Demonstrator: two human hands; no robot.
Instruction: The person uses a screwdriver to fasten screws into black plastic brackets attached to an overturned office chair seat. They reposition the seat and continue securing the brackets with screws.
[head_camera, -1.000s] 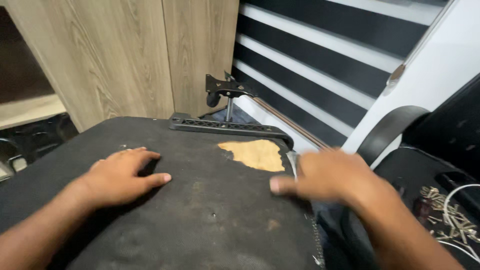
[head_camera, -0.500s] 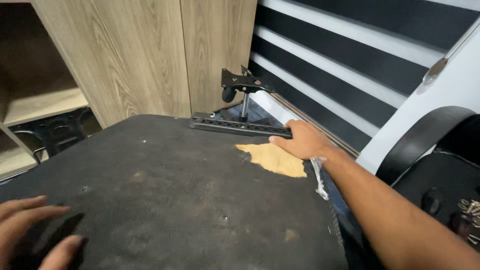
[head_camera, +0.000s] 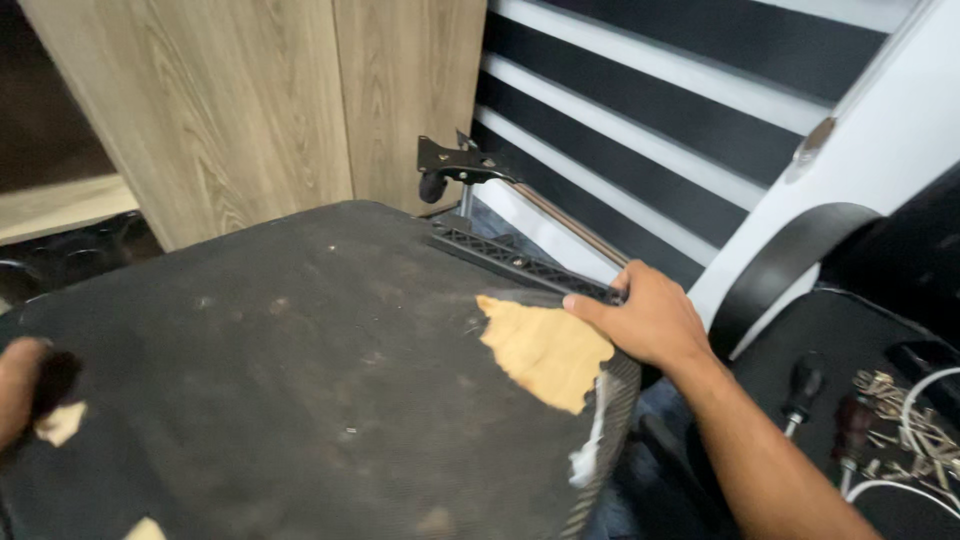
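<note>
A worn black office chair seat cushion (head_camera: 300, 380) fills the middle of the view, its fabric torn so that tan foam (head_camera: 545, 350) shows near the right edge. My right hand (head_camera: 645, 320) grips the cushion's right rim beside the tear, next to a black plastic bracket strip (head_camera: 510, 260). My left hand (head_camera: 20, 385) holds the cushion's left edge at the frame border, only partly in view. A black metal chair mechanism (head_camera: 455, 165) on a post sticks up behind the cushion.
Wooden cabinet panels (head_camera: 260, 100) stand behind. A black-and-white striped blind (head_camera: 700, 120) runs along the right. A second black seat (head_camera: 830, 340) at the right bears a screwdriver (head_camera: 800, 385), several screws (head_camera: 900, 410) and a white cable (head_camera: 925, 400).
My right hand slid from the bracket strip to the cushion's right rim by the tear. My left hand moved from the cushion top to its left edge. The view shifted slightly.
</note>
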